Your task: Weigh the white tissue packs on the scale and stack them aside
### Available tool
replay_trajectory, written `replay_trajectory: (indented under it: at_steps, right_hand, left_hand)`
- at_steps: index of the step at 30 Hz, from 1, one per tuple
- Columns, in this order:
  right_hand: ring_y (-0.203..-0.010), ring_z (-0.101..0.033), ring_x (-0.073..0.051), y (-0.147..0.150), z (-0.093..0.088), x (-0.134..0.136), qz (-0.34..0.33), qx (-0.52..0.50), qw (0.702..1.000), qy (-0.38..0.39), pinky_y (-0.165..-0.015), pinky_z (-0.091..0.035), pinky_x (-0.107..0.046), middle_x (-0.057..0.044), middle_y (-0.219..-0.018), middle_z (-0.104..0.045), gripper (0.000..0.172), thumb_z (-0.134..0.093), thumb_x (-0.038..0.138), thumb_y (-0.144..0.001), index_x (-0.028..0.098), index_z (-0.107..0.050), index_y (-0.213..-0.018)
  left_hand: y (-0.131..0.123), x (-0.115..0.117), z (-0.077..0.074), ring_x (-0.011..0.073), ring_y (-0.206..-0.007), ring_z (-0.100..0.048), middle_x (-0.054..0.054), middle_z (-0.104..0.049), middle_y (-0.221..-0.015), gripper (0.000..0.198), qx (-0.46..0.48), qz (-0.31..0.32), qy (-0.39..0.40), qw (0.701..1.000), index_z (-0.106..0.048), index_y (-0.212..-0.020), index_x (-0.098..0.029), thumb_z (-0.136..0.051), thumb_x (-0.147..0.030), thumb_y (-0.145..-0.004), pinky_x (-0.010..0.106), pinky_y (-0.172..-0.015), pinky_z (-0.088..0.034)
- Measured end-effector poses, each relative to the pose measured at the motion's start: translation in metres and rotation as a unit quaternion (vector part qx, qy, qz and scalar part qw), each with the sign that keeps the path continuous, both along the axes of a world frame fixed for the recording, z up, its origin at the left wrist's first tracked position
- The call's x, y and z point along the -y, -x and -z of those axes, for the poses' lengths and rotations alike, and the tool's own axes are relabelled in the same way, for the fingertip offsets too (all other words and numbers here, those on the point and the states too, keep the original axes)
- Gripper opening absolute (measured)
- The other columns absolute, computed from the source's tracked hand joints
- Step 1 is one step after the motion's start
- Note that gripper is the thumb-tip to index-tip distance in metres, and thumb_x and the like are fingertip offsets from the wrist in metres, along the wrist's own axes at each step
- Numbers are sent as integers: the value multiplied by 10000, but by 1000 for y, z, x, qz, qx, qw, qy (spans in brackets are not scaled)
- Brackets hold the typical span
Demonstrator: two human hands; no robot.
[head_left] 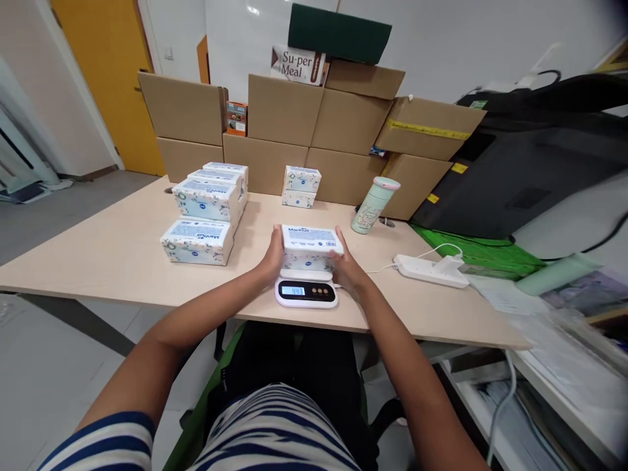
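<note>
A white tissue pack (311, 247) rests on a small white digital scale (306, 292) near the table's front edge; the lit display shows digits. My left hand (271, 257) presses against the pack's left end and my right hand (346, 263) against its right end, fingers curved round it. A stack of several similar tissue packs (206, 210) stands to the left on the table. Two more packs (301, 186) sit stacked further back, in front of the cardboard boxes.
Cardboard boxes (314, 131) line the table's back edge. A pale green tumbler (374, 205) stands right of the scale, a white power strip (430, 269) with cable beyond it. A black bag (530, 163) and papers fill the right side. The beige table (98, 255) ends left.
</note>
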State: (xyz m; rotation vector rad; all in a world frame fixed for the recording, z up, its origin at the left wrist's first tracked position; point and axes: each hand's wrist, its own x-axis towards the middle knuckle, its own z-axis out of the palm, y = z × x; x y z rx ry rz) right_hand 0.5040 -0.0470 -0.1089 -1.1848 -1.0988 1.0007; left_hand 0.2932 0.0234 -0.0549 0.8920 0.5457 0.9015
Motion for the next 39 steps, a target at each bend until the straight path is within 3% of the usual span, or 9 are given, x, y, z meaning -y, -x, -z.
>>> replay_trajectory:
  at_steps: [4, 7, 10, 15, 20, 25, 29, 39]
  right_hand:
    - [-1536, -622, -308, 7, 4, -9, 44, -74, 996, -13, -1183, -593, -557, 47, -1822, -445, 1168, -524, 1029, -851, 538, -56, -1803]
    - [-1580, -578, -299, 7, -2, -15, 92, -75, 993, -11, -1196, -563, -595, 18, -1857, -387, 1056, -199, 1042, -909, 510, -72, -1812]
    - [-1648, -493, -284, -2, -11, -15, 173, -99, 980, -10, -1230, -507, -616, -69, -1894, -293, 1041, -36, 991, -932, 456, -34, -1824]
    - [-1693, -417, -245, -15, -21, -11, 267, -181, 946, -23, -1322, -378, -594, -106, -1899, -260, 997, -49, 930, -979, 411, -38, -1831]
    - [-1684, -429, -236, -16, -24, -9, 273, -210, 939, -29, -1332, -374, -554, -122, -1892, -274, 970, -71, 871, -1019, 354, -54, -1839]
    - [-1664, -462, -265, -18, -22, -9, 275, -204, 939, -32, -1302, -421, -552, -147, -1866, -326, 1017, -117, 925, -993, 358, -107, -1837]
    - [-1674, -447, -249, -18, -24, -9, 273, -214, 937, -27, -1328, -390, -513, -155, -1876, -301, 1004, -119, 889, -1019, 314, -90, -1842]
    - [-1667, -454, -243, -20, -23, -9, 270, -216, 938, -27, -1328, -391, -515, -142, -1856, -346, 970, -205, 882, -1024, 351, -131, -1833]
  left_hand:
    - [2, 2, -2, 293, -1704, -409, 39, -511, -1788, 773, -44, -40, -13, 998, -311, -1796, -325, -199, -715, -1138, 498, -1407, -345]
    - [6, -7, -2, 260, -1767, -236, 10, -275, -1900, 870, -90, -81, 5, 993, -187, -1829, -347, -132, -802, -1089, 478, -1429, -265]
    - [9, -21, -1, 233, -1788, -103, -22, -126, -1928, 923, -134, -125, 6, 983, -224, -1825, -334, -103, -836, -1060, 434, -1444, -160]
    - [9, -37, -1, 197, -1787, -94, -53, -129, -1925, 908, -170, -170, -5, 971, -252, -1820, -329, -36, -796, -1072, 406, -1447, -94]
    - [9, -41, -2, 194, -1784, -131, -29, -158, -1922, 887, -172, -189, -18, 967, -251, -1822, -316, -39, -765, -1086, 407, -1444, -144]
    - [10, -41, -3, 189, -1786, -105, -12, -113, -1930, 933, -181, -181, -12, 967, -204, -1833, -273, -35, -788, -1074, 380, -1444, -112]
    - [10, -42, -3, 178, -1788, -108, -14, -124, -1930, 915, -179, -186, -13, 966, -207, -1832, -263, -48, -769, -1086, 367, -1445, -101]
    - [10, -41, -2, 193, -1788, -130, -7, -136, -1927, 909, -189, -176, -24, 966, -234, -1826, -270, -30, -760, -1087, 384, -1445, -116]
